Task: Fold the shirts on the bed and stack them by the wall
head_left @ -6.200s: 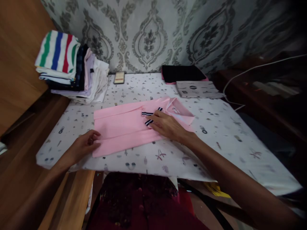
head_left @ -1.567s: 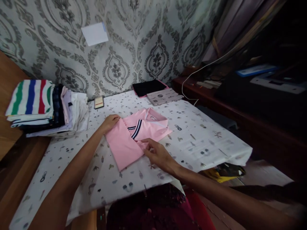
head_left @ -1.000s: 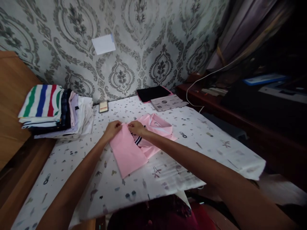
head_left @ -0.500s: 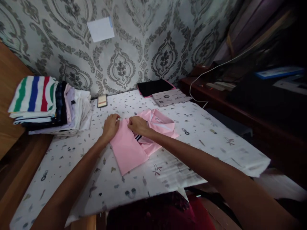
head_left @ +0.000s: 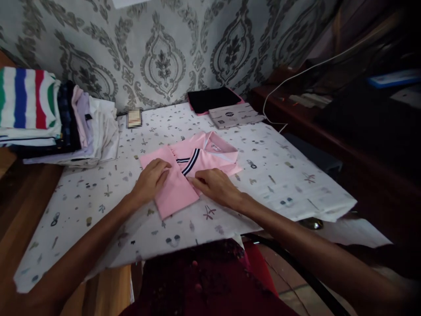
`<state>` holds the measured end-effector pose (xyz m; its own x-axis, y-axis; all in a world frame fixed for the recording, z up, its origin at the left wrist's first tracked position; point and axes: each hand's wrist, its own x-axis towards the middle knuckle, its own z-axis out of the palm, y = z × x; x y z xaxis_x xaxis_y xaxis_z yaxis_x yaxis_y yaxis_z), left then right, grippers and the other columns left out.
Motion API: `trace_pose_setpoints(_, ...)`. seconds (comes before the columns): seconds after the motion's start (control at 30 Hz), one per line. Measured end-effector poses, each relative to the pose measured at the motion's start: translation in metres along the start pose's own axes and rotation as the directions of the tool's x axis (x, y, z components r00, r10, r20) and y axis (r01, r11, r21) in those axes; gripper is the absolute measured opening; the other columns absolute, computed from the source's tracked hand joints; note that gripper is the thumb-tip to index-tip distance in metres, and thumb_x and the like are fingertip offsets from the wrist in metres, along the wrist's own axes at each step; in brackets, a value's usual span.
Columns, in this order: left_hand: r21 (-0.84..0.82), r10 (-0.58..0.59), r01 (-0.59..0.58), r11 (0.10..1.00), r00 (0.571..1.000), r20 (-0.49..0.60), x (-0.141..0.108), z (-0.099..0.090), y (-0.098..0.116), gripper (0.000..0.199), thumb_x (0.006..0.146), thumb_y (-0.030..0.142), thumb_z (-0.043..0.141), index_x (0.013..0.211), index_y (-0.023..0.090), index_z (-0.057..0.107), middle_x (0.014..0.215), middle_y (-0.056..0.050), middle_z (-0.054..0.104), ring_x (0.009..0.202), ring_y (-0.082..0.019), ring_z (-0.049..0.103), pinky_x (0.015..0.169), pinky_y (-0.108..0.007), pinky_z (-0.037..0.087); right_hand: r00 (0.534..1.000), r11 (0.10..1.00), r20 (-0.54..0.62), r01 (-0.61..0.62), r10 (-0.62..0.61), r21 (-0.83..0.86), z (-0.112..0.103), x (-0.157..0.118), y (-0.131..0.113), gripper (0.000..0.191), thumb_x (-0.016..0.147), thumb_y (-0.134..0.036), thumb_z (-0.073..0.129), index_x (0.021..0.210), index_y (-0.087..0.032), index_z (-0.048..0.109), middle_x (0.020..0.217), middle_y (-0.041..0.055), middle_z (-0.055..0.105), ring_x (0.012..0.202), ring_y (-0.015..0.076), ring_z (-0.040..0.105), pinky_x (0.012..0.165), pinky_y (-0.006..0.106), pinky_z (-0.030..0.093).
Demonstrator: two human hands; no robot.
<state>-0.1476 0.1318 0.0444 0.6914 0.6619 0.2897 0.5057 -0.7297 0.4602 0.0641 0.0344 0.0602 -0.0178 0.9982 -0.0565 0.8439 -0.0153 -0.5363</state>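
A pink collared shirt [head_left: 177, 188] lies partly folded, its collar toward the far right and a folded panel across its left side. Dark navy-and-white striped trim [head_left: 191, 161] shows at the middle of the shirt. On the left part of the folded panel rests my left hand [head_left: 151, 179], its fingers stretched over the cloth and the thumb apart. My right hand [head_left: 215, 186] is at the panel's right edge, below the striped trim, with fingers curled and thumb and forefinger closed on the shirt's edge.
A patterned white cloth [head_left: 108, 228] covers the table. Folded clothes [head_left: 88, 127] are stacked at the left. A small card-like item [head_left: 134, 118], a black folded cloth [head_left: 213, 100] and a grey printed packet [head_left: 235, 115] lie toward the wall. A white cable [head_left: 268, 98] hangs at the right.
My right hand has moved from the panel's far edge toward me along its right edge, uncovering the striped trim. My left hand has come down onto the panel. The view has tilted downward.
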Motion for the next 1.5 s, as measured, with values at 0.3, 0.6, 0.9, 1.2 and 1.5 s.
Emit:
trace_pose_setpoints(0.3,0.013,0.129,-0.131,0.991,0.985,0.111,-0.054,0.017,0.041,0.015,0.095,0.039,0.052,0.094,0.025,0.059,0.094,-0.006,0.064,0.089,-0.023,0.058,0.079,-0.040,0.049,0.996,0.998,0.085,-0.024,0.020,0.053,0.012,-0.004,-0.009,0.026,0.081,-0.018,0.067,0.060,-0.019,0.052,0.062,-0.0022,0.056,0.059,0.0110,0.045,0.056,0.027,0.026)
trace_pose_setpoints(0.6,0.254,0.211,-0.223,0.941,0.975,0.075,-0.062,0.032,0.049,0.026,0.100,0.025,0.039,0.086,0.023,0.061,0.083,-0.007,0.062,0.081,-0.023,0.056,0.073,-0.040,0.048,0.993,0.993,-0.021,0.120,-0.120,0.015,0.018,-0.002,-0.007,0.008,0.084,-0.014,0.062,0.080,-0.019,0.059,0.068,-0.0019,0.058,0.063,0.0120,0.048,0.059,0.025,0.028)
trace_pose_setpoints(0.9,0.023,0.122,-0.123,0.992,0.992,0.035,-0.057,0.021,0.049,0.017,0.096,0.021,0.045,0.101,0.025,0.061,0.093,-0.005,0.064,0.090,-0.021,0.059,0.080,-0.037,0.050,0.998,0.994,-0.055,0.036,-0.031,0.106,0.017,-0.010,0.002,0.009,0.088,-0.018,0.057,0.085,-0.018,0.066,0.071,0.0000,0.066,0.062,0.0116,0.052,0.060,0.025,0.030)
trace_pose_setpoints(1.2,-0.034,0.230,-0.227,0.973,0.964,0.135,-0.057,0.025,0.042,0.024,0.100,0.020,0.041,0.103,0.022,0.064,0.100,-0.007,0.064,0.095,-0.022,0.057,0.086,-0.040,0.050,0.999,0.995,-0.026,-0.016,0.019,0.100,0.020,-0.022,0.008,0.010,0.080,-0.010,0.059,0.074,-0.018,0.062,0.065,-0.0014,0.062,0.058,0.0108,0.050,0.057,0.025,0.030)
trace_pose_setpoints(1.5,-0.039,0.304,-0.301,0.953,0.942,0.145,-0.056,0.024,0.038,0.027,0.101,0.020,0.041,0.111,0.018,0.065,0.107,-0.008,0.067,0.102,-0.021,0.058,0.090,-0.040,0.050,0.999,0.998,-0.046,0.006,-0.003,0.066,0.023,-0.014,0.000,0.009,0.083,-0.013,0.059,0.077,-0.018,0.062,0.064,-0.0018,0.060,0.058,0.0109,0.049,0.058,0.025,0.029)
